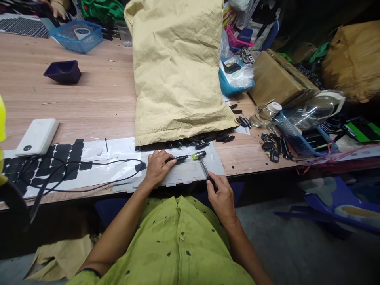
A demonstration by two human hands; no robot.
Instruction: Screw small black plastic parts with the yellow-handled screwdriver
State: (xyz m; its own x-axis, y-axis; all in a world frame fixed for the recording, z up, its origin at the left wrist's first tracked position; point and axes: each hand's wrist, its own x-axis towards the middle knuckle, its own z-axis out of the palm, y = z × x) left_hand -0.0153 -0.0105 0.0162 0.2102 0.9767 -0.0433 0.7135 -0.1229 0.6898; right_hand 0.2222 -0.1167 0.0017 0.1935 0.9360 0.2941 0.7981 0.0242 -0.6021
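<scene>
From where I stand, just below the middle of the frame, the left hand (160, 167) pinches a slim black stick (180, 158), which juts out to the right of the fingers. The right hand (220, 194) is wrapped around the low end of a small hammer (204, 168); its head lies up and left of that grip, right by the stick's tip, though I can't tell if they touch. Above, black pieces (227, 138) lie along a paper sack's (179, 79) bottom edge.
</scene>
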